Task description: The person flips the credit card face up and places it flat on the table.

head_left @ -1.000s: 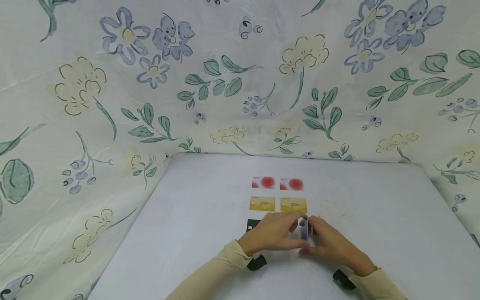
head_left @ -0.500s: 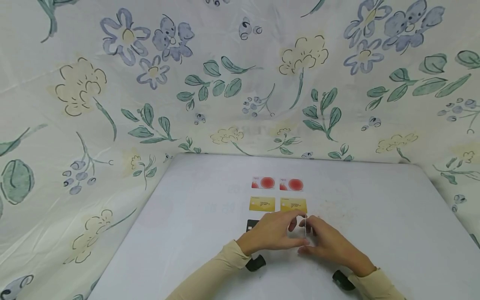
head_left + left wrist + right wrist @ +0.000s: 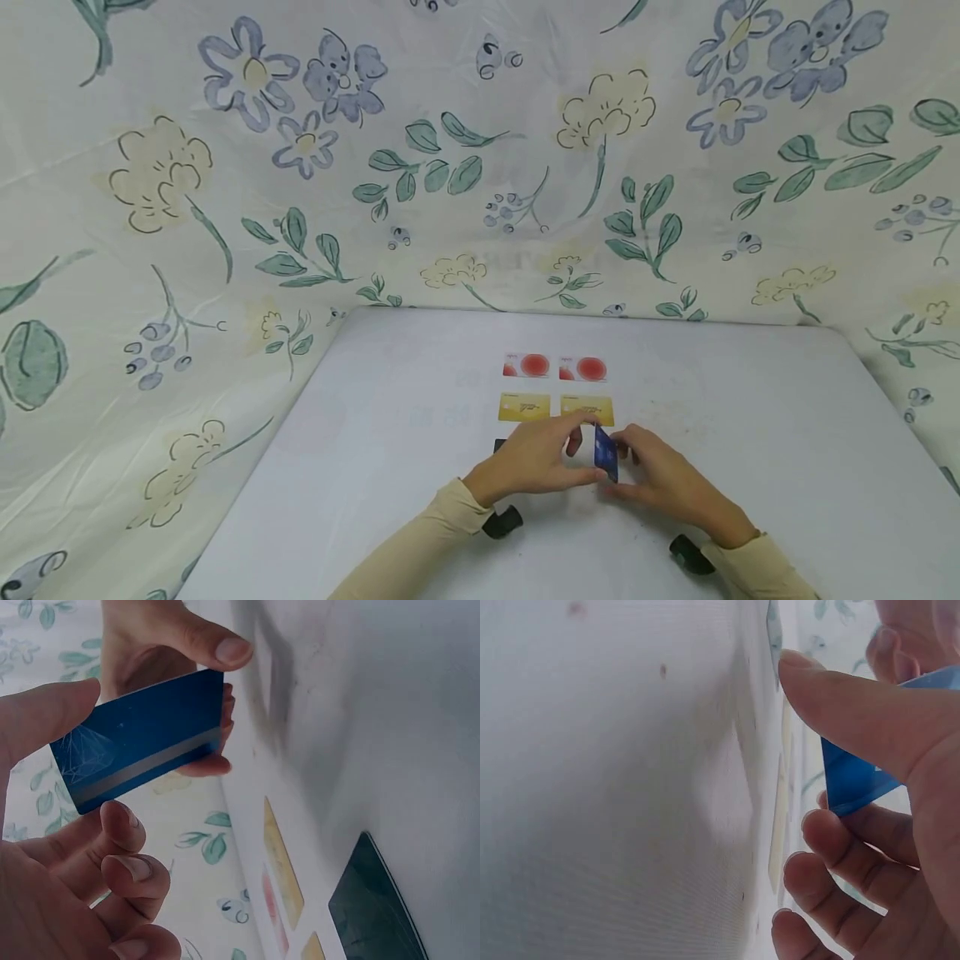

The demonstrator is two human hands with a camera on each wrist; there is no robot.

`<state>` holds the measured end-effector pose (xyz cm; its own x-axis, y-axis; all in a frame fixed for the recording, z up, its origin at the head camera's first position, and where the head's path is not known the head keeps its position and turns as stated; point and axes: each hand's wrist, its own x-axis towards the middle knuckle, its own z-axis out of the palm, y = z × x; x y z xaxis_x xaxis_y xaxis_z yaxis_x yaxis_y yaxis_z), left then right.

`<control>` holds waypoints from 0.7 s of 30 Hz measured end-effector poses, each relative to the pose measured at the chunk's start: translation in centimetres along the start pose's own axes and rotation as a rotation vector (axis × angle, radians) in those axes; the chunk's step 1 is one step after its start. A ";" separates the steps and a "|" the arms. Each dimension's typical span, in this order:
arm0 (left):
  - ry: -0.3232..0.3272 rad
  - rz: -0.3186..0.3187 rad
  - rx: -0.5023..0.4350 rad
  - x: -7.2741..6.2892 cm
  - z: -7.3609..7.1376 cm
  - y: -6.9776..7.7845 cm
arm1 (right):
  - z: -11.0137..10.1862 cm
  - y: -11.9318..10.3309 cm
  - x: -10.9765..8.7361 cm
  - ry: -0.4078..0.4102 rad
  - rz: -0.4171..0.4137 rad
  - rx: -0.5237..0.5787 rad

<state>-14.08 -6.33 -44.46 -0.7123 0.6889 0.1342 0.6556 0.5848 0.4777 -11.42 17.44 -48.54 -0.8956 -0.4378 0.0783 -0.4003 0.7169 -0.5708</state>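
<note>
A blue bank card is held off the table between my two hands. My left hand pinches it by its long edges, thumb on one and index finger on the other, as the left wrist view shows. The card's grey stripe and a pale line design face that camera. At the opposite end my right hand holds the card between thumb and index finger, with the other fingers loosely curled. Part of the card is hidden behind the right thumb in the right wrist view.
Two red-and-white cards lie in the back row, two yellow cards in front of them. A black card lies nearer, mostly covered by my left hand in the head view. Floral cloth hangs behind the white table.
The card has turned from nearly edge-on to show its blue face to the head camera. My left hand has shifted slightly left and up.
</note>
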 end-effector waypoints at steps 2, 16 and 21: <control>0.003 -0.009 0.000 -0.1 -0.1 -0.1 | -0.1 0.0 0.1 -0.001 -0.007 -0.012; -0.009 -0.048 0.037 -0.6 -0.5 -0.9 | -0.4 0.1 0.2 0.018 0.016 -0.059; -0.024 -0.071 0.070 -0.7 -0.6 -1.1 | -0.5 0.2 0.3 0.015 0.055 -0.071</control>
<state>-14.51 -7.70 -44.60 -0.7518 0.6543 0.0814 0.6205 0.6603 0.4232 -11.87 17.76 -48.23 -0.9191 -0.3893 0.0606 -0.3629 0.7765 -0.5152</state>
